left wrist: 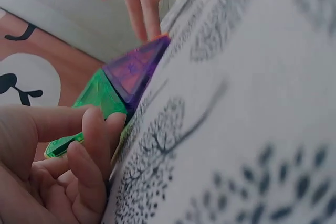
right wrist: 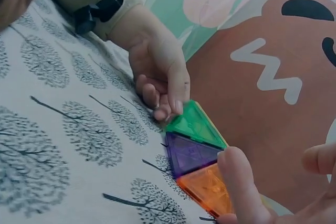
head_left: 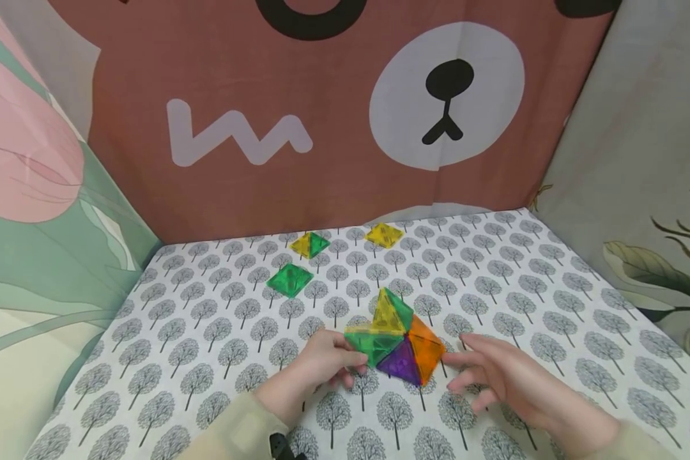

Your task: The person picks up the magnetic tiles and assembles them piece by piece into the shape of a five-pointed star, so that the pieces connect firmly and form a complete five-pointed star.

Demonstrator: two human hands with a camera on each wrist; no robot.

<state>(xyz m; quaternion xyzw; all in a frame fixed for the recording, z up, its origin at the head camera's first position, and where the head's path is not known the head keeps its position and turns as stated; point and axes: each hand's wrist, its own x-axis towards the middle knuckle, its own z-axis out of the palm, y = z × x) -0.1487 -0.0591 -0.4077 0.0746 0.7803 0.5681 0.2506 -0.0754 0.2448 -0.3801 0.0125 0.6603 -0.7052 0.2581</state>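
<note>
In the head view a group of translucent triangular magnetic tiles stands joined in a fan on the cloth. It has a green tile [head_left: 374,349] at the left, a purple tile [head_left: 401,363] in front, orange tiles [head_left: 427,348] at the right, and a yellow tile [head_left: 388,315] behind with more green beside it. My left hand [head_left: 328,358] pinches the left corner of the green tile between thumb and fingers. On the other side, my right hand [head_left: 497,377] has its fingers extended, a fingertip at the orange edge; whether it touches is unclear.
Behind the group lie a green diamond-shaped piece [head_left: 290,280], a yellow-and-green piece [head_left: 310,245] and a yellow piece [head_left: 384,235]. The tree-print cloth [head_left: 207,383] covers the surface. A bear-print curtain [head_left: 333,191] hangs at the back, with patterned fabric on both sides.
</note>
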